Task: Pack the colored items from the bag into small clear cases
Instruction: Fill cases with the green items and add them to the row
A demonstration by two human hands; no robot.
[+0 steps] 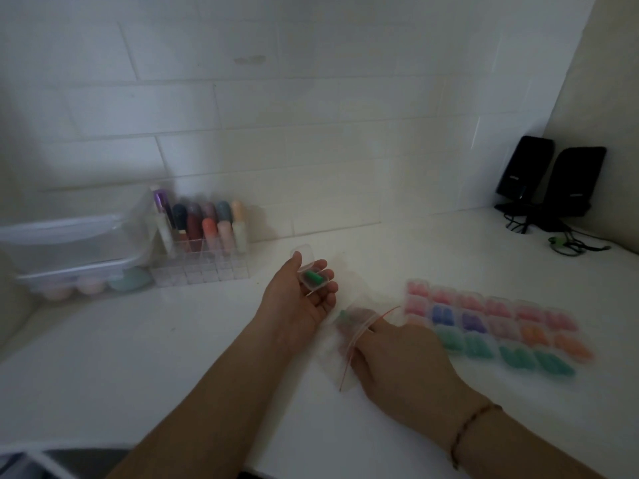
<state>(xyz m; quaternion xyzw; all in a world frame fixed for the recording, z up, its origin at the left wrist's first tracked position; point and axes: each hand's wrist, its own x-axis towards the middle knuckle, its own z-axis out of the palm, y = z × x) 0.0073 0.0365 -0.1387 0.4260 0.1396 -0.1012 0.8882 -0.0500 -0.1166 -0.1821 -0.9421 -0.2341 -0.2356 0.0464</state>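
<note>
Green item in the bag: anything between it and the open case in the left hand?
Only the bag film itself; right hand is inside it by the green item. The open case on the left hand sits unobstructed.

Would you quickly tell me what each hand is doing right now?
Left hand: palm up, cradling an open clear case with a green item inside.
Right hand: fingers inside the bag; grip unclear.
</note>
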